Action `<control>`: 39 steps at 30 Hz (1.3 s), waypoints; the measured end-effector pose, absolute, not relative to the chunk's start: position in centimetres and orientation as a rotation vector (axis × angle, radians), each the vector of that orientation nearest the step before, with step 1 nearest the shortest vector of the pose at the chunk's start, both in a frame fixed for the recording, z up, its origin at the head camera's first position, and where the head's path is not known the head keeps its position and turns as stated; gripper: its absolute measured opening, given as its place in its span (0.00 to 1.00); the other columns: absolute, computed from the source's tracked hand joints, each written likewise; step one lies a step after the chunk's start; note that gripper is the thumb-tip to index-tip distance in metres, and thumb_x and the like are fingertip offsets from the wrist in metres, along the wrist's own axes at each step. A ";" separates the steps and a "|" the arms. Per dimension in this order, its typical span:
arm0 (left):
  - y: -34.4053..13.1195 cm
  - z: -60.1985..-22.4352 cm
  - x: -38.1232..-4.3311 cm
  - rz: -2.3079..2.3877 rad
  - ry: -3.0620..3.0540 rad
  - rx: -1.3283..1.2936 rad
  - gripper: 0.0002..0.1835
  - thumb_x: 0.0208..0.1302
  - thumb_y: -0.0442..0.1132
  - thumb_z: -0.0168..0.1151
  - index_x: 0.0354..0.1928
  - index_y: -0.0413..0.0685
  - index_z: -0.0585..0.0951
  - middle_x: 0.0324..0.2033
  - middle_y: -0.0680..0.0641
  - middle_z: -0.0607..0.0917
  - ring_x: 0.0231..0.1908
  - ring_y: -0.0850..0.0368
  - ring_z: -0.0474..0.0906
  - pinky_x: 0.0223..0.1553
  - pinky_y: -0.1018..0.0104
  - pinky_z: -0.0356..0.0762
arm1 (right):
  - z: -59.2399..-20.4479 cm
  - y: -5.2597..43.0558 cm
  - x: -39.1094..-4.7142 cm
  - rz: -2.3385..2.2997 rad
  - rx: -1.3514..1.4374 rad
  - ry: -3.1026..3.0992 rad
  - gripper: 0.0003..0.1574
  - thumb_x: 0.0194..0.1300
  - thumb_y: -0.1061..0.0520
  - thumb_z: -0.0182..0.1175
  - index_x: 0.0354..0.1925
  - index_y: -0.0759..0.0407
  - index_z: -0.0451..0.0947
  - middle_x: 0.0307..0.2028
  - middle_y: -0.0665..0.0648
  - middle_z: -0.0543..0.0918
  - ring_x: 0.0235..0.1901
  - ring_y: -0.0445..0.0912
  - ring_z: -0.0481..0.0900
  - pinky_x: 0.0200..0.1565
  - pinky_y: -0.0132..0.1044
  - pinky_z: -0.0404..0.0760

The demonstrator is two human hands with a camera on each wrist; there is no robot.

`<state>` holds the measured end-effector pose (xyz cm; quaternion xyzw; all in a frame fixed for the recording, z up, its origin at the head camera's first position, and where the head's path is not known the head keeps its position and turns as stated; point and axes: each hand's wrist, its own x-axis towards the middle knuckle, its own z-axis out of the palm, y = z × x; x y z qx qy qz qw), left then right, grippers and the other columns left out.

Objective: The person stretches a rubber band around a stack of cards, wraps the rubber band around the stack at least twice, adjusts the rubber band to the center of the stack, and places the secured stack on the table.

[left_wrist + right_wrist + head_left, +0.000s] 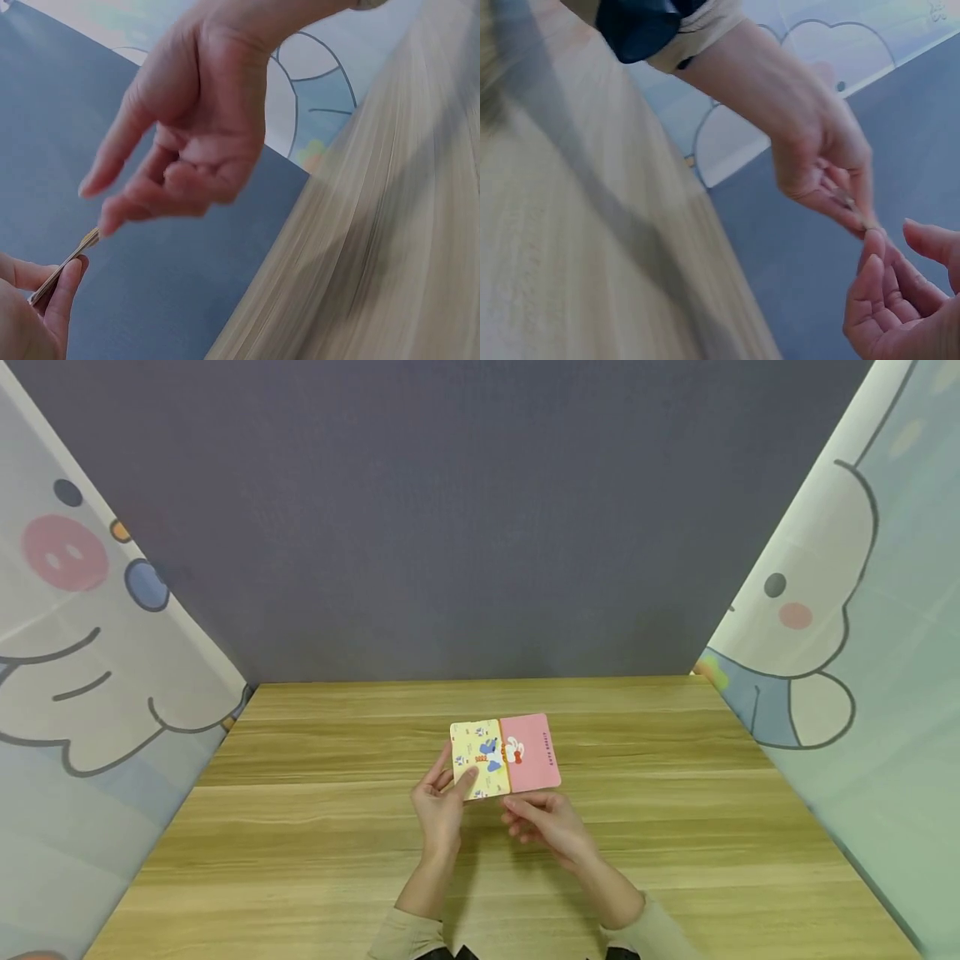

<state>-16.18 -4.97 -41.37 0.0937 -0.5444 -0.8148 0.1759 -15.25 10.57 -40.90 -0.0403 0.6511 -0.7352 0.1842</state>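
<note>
A small booklet (529, 752) is spread flat above the table, its left half yellow with blue cartoon figures and its right half pink with a white rabbit. My left hand (438, 814) pinches the yellow half at its lower left, thumb on top and fingers behind. Just under the lower edge, near the middle seam, is my right hand (553, 823). In the left wrist view the booklet (90, 238) appears edge-on, and the right hand (202, 150) has loosely bent fingers with the thumb apart. One right fingertip is at or very near the booklet's edge; contact is unclear.
A wood-grain table (315, 860) lies beneath both hands. Behind it rises a dark grey panel (465, 527). Cartoon-printed sheets hang at the left (97, 693) and right (885, 710) sides.
</note>
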 end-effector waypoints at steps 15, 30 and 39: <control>-5.1 -41.4 -16.2 -2.302 -1.543 0.277 0.27 0.48 0.20 0.63 0.54 0.39 0.74 0.30 0.34 0.82 0.19 0.59 0.80 0.23 0.67 0.81 | -51.3 15.7 -21.2 -2.281 -0.273 2.025 0.20 0.56 0.51 0.63 0.46 0.58 0.79 0.37 0.66 0.81 0.34 0.59 0.78 0.30 0.46 0.82; -5.3 -41.5 -16.2 -2.312 -1.548 0.263 0.28 0.48 0.20 0.63 0.54 0.39 0.74 0.30 0.34 0.82 0.23 0.54 0.82 0.22 0.64 0.81 | -48.1 16.3 -22.4 -2.447 -0.286 2.343 0.19 0.58 0.56 0.62 0.48 0.62 0.77 0.43 0.59 0.79 0.35 0.47 0.77 0.29 0.32 0.81; -5.2 -41.5 -16.4 -2.300 -1.575 0.267 0.27 0.48 0.21 0.63 0.54 0.40 0.74 0.30 0.33 0.82 0.22 0.56 0.81 0.23 0.63 0.82 | -43.8 14.6 -20.6 -2.364 -0.257 2.338 0.21 0.56 0.63 0.62 0.50 0.68 0.75 0.39 0.63 0.77 0.32 0.45 0.77 0.29 0.30 0.80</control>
